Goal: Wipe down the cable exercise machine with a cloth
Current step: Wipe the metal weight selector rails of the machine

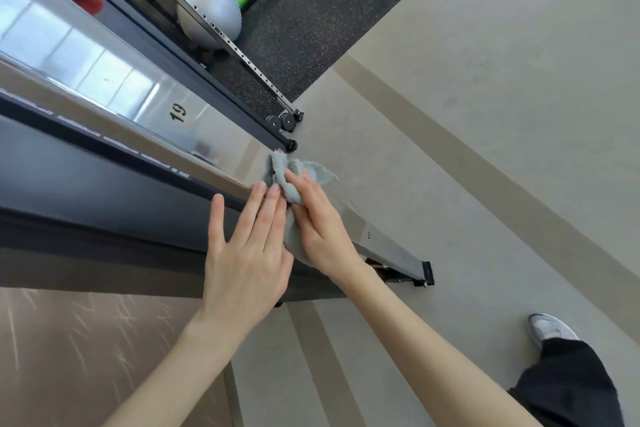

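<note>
Because the cloth is bunched into a lump in the right hand, whose fingers curl around it and press it on the silver bar of the machine, I think only a small part of it touches the metal; stripes of dirt could be left there; a loose corner sticks out on the far side and could catch on the bar's edge or pull out of the grip. The left hand is open, fingers straight, the tips resting on the machine's edge just beside the cloth; bare fingers there may leave new marks near the shiny panel, and they stand in the way if the cloth travels left. The bar is narrow; a hard push might make the right hand slide off it toward the floor.

Counted: two hands; one cloth; one machine, with one number 19 on it; one grey ball far behind; one shoe near, on the right.
</note>
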A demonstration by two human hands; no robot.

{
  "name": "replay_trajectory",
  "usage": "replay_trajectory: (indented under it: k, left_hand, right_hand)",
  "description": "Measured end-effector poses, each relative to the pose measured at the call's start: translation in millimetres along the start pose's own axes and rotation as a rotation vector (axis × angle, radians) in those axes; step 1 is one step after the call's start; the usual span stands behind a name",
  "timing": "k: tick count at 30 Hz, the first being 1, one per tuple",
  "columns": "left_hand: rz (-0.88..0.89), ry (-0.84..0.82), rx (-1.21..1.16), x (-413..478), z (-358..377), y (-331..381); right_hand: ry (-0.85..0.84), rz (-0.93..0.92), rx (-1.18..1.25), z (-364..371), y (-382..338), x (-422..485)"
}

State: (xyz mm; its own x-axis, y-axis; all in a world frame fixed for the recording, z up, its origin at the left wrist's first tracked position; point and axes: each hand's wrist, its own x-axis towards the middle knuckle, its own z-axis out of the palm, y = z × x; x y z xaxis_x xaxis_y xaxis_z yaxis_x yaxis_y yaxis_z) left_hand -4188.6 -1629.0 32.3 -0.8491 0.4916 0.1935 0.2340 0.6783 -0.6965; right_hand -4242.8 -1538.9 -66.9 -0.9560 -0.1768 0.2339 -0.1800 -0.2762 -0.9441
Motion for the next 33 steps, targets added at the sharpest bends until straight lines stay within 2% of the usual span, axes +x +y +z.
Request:
replay_trajectory:
  k: [2,8,10,14,17,25,28,33]
  left_hand:
    - [0.005,0.005,-0.017,-2,10,8]
    - [0.049,-0.04,-0.033,-9,47,45]
    - [0.039,-0.04,-0.039,-11,57,53]
    - [-0.034,-0.007,-0.043,-16,67,65]
    - [-0.079,0.023,-0.047,-18,75,77]
    - [-0.113,-0.013,0.043,-32,124,140]
    - [-0.162,0.021,0.048,-34,141,159]
    - [-0.209,0.078,0.028,-40,165,188]
  right_hand:
    - [0.022,0.044,-0.028,-7,28,-9]
    - [0.182,0.323,0.025,-23,103,-34]
    - [0.171,0.314,0.037,-23,98,-31]
    - [0.065,0.111,0.01,-18,77,-26]
    - [0.018,0.057,-0.024,-23,98,-31]
    - [0.088,0.317,-0.003,-54,213,-64]
    - [0.067,0.247,0.0,-58,217,-62]
    - [-0.064,-0.039,-0.006,-61,212,-48]
